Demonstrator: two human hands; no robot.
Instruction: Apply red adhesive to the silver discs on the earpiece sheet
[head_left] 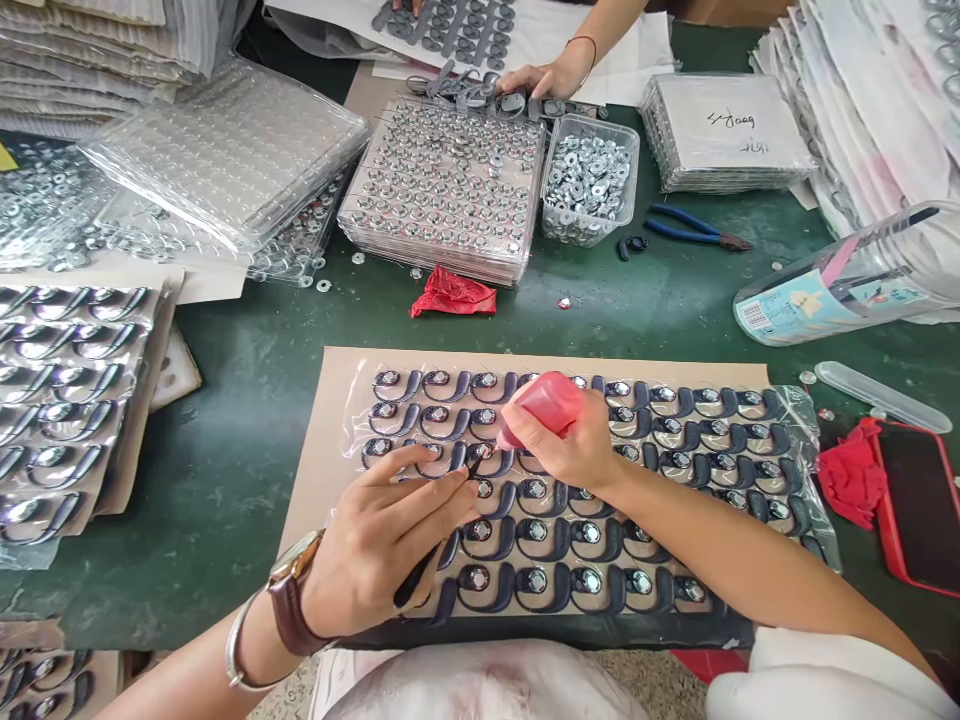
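Note:
My right hand is wrapped round a soft red squeeze bottle, its nozzle pointing down and left. My left hand grips slim black tweezers, whose pointed tip meets one round silver part beside the nozzle. Both tips are close together over a sheet of dark hook-shaped pieces, each with a round silver component at its curl. The pieces lie in rows on clear film over a brown cardboard sheet. My right forearm hides some of the right-hand rows.
Ahead are a stack of component trays, a plastic tub of washers, blue-handled pliers and a red cloth. A clear jar and a red-cased phone lie right. A co-worker's hand touches grey parts opposite.

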